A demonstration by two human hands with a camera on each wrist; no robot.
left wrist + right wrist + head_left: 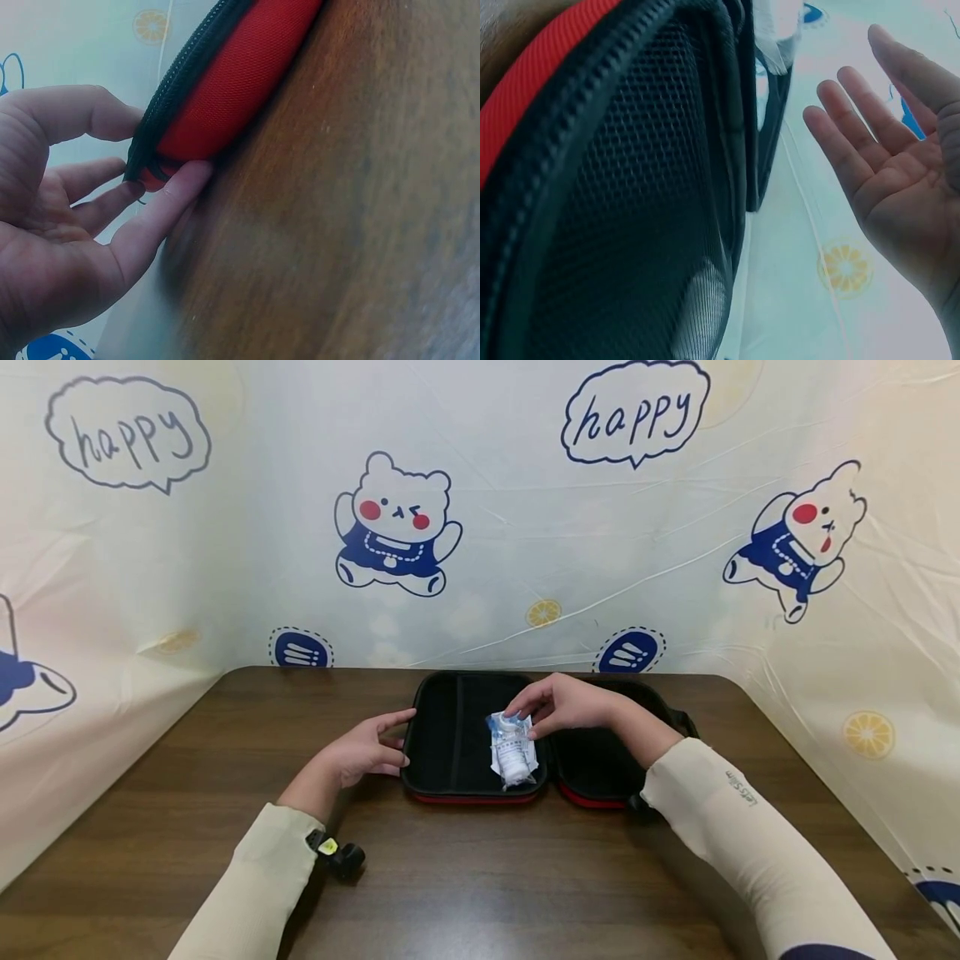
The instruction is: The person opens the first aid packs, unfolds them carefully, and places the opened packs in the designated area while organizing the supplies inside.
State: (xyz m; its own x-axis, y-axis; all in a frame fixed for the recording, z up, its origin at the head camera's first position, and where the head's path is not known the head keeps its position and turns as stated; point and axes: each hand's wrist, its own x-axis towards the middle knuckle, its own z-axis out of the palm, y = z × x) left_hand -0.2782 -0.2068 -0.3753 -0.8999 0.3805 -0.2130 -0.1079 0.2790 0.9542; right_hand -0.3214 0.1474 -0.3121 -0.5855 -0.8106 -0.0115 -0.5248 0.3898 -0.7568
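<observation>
A black-lined zip case (pixel 431 743) with a red outer shell lies unfolded on the table. My left hand (pixel 367 750) holds its left edge; in the left wrist view the thumb (pixel 169 206) touches the red side and the other fingers meet the zip rim. In the left half of the case lies a white roll-shaped packet (pixel 515 756) in a clear wrapper with blue print. My right hand (pixel 566 703) is over the packet's upper end. From the right wrist, that hand (pixel 907 157) shows relaxed, parted fingers, apart from the packet (pixel 778 26).
The case's right half (pixel 592 768) has a black mesh pocket (pixel 645 165) and lies under my right forearm. The brown wooden table (pixel 480 877) stretches toward me. Behind it hangs a printed cloth (pixel 495 527). A small black camera (pixel 347 862) sits on my left wrist.
</observation>
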